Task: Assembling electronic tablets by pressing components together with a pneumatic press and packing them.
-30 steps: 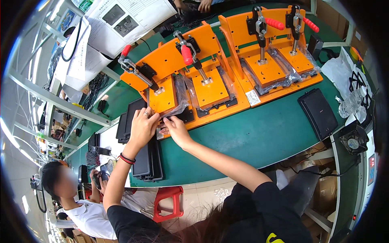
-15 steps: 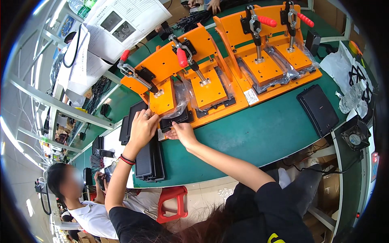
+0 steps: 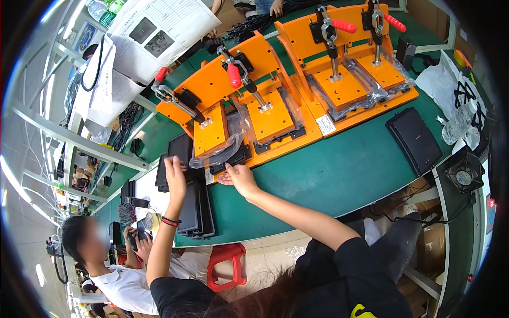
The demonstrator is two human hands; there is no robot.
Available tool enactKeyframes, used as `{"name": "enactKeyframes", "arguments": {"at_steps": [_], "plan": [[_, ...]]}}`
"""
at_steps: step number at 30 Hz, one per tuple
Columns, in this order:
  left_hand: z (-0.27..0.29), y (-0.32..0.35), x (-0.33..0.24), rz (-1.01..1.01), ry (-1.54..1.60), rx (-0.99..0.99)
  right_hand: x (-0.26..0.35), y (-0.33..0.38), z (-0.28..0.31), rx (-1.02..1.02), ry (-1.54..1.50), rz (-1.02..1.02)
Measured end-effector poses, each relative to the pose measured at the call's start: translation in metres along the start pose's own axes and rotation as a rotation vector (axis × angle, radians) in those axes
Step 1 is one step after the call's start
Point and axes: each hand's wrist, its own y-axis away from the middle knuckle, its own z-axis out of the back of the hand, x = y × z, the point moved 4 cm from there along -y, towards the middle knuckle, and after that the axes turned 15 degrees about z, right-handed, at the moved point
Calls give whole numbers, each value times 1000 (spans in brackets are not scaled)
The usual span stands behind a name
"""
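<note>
Your left hand hangs empty, fingers parted, just beside the leftmost orange plate. Your right hand is palm-up at the front, its thumb by the black part under that plate; whether it pinches, I can't tell. Clear film bunches loosely over that part, so this station looks unfinished. All four plates sit lowered beneath red-handled clamps, so pressing down looks done across the row. Black panels stack on the green surface, outside the fixtures.
</note>
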Motion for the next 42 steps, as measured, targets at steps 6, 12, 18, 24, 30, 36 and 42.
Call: {"name": "enactKeyframes", "arguments": {"at_steps": [6,12,18,24,30,36,42], "plan": [[5,-35,30,433,313,417,3,-3,-2,54,82,49],[2,-21,-17,45,-53,219,6,-2,-1,50,73,17],[-15,40,-37,-444,-756,-89,10,-1,0,135,126,-84],[-18,92,-27,-238,-744,-51,16,-1,6,134,137,-18],[-61,106,21,1139,1805,872,14,4,9,59,462,156],[-89,67,35,937,1884,671,0,0,8,40,230,187],[-108,45,17,743,2006,792,-5,-7,13,10,433,232]]}}
